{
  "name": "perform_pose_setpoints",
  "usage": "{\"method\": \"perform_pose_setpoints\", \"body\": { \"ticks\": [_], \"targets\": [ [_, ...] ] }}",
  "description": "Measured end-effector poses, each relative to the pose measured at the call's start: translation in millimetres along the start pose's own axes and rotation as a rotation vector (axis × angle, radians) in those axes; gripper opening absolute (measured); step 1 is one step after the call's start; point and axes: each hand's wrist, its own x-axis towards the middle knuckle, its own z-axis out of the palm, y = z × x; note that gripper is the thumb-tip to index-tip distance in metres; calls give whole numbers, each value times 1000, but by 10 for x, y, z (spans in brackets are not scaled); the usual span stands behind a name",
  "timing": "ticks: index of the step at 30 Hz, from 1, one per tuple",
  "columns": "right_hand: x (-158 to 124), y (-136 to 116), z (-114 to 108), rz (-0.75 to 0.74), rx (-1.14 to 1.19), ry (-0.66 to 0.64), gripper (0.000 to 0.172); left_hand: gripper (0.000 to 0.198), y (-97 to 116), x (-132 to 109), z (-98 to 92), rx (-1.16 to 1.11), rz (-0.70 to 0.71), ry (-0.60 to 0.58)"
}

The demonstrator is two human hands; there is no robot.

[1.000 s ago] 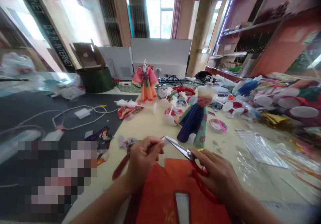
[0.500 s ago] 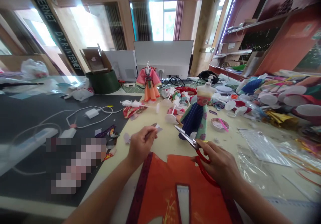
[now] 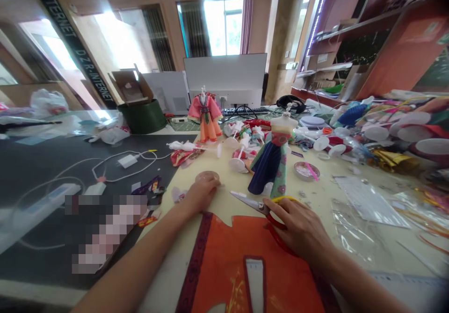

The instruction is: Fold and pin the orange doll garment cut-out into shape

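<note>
My right hand grips red-handled scissors, whose blades lie together and point left above the table. My left hand reaches low over the pale tabletop with its fingers curled together. At its fingertips is a small, round, translucent brownish item; its exact kind is unclear, and the fingers partly hide it. Below both hands lies an orange fabric piece with dark red patterned borders and a narrow bordered slot. A doll form in a navy and green dress stands beyond the scissors.
A doll form in a pink and orange robe stands farther back, before a monitor. White doll stands and fabric heap up at the right. A small round dish and clear plastic bags lie nearer. Cables cross the dark mat.
My left hand has lowered toward the table, and the pale scrap seen in its fingers no longer shows; a round item now appears there. The scissors have shifted left and slightly down.
</note>
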Motion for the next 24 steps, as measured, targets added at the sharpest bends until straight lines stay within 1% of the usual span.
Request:
{"method": "perform_pose_setpoints", "body": {
  "ticks": [3,7,8,10,13,14,15,17,19,21,24],
  "targets": [
    [1,-13,17,-11,2,-21,34,28,-25,-6,51,-7,10,-22],
    [7,-25,41,-34,22,-37,33,57,-11,-1,45,-42,-3,-11],
    [7,-24,47,-36,24,-42,33,60,3,-2,30,-54,-7,-4],
    [6,-19,57,-40,23,-48,33,54,45,-17,-23,-80,-16,19],
    [5,-13,63,-46,15,-44,33,30,158,-68,-158,-134,-35,68],
    [6,-13,63,-49,13,-40,32,26,206,-88,-208,-165,-44,74],
    [7,-13,63,-50,10,-39,32,25,259,-108,-256,-220,-53,53],
    [13,-15,64,-53,9,-44,31,28,363,-141,-327,-424,-136,-60],
    [19,-20,64,-57,13,-62,31,26,452,-162,-360,-534,-202,-144],
    [25,-27,61,-61,20,-76,31,22,512,-170,-361,-566,-243,-177],
    [30,-43,54,-64,25,-90,30,16,547,-169,-343,-572,-282,-176]
  ]
}}
